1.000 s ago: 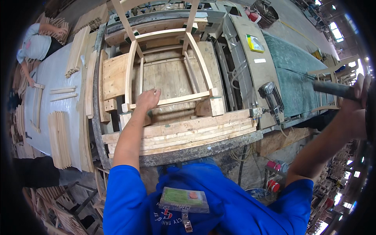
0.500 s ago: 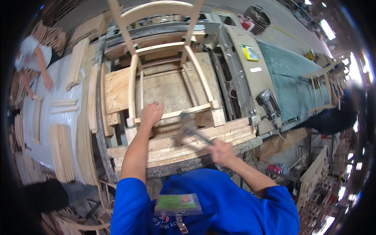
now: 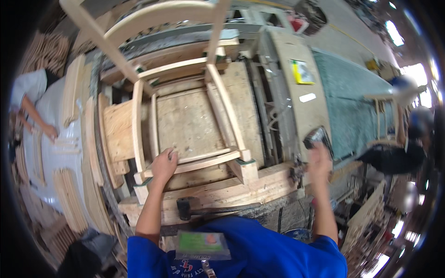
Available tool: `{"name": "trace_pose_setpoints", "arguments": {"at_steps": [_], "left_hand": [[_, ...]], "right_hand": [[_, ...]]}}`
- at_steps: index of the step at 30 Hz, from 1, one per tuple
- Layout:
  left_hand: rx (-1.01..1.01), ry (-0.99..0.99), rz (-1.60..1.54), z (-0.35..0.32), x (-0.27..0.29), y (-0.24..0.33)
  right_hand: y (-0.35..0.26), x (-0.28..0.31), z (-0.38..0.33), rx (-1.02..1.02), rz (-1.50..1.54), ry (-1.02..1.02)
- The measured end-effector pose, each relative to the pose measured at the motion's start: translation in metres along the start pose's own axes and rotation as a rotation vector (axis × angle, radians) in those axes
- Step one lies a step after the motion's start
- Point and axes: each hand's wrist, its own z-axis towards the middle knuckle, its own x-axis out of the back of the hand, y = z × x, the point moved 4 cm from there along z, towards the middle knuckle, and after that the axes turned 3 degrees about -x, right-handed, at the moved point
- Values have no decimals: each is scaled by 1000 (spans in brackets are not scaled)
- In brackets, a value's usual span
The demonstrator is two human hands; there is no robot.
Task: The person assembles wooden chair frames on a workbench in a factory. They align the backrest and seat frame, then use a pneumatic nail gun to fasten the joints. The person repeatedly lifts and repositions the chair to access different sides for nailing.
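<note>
A pale wooden chair frame point(image 3: 235, 120) lies over the workbench, its curved backrest pointing away from me. My left hand point(image 3: 164, 166) is closed around its front rail, near the left corner. A thin wooden strip point(image 3: 204, 155) runs along the inside of that rail. Out to the right, my right hand point(image 3: 320, 162) is at a dark nail gun point(image 3: 319, 135) and covers its lower part. Motion smears those fingers, so their grip is unclear. A hammer point(image 3: 184, 208) with a dark head rests on the front beam close to my body, its handle pointing right.
Wooden beams point(image 3: 278, 180) form the bench's front edge. A yellow packet point(image 3: 302, 72) lies on the board at right, beside a green-topped table point(image 3: 350, 88). At left, another person's hand point(image 3: 50, 132) is over wooden strips on a pale table point(image 3: 46, 109). More people stand far right.
The hammer has left my right hand and lies on the front beam. My right hand has moved right to the nail gun. My left hand stays at the chair's front rail.
</note>
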Motion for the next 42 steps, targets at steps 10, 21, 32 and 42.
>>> {"name": "trace_pose_setpoints", "arguments": {"at_steps": [10,21,32,42], "left_hand": [[-166,-31,-540,11,-30,79],[-220,-490,-1057,-48,-61,212],[597,-776,-2223,-57,-87,249],[743,-817,-2596,-42,-127,231]], "right_hand": [[160,-8,68,178,-440,-424],[-122,28,107,-201,-207,-612],[-277,-198,55,-588,-265,-1400],[-217,-299,38,-925,-529,-1461]]}}
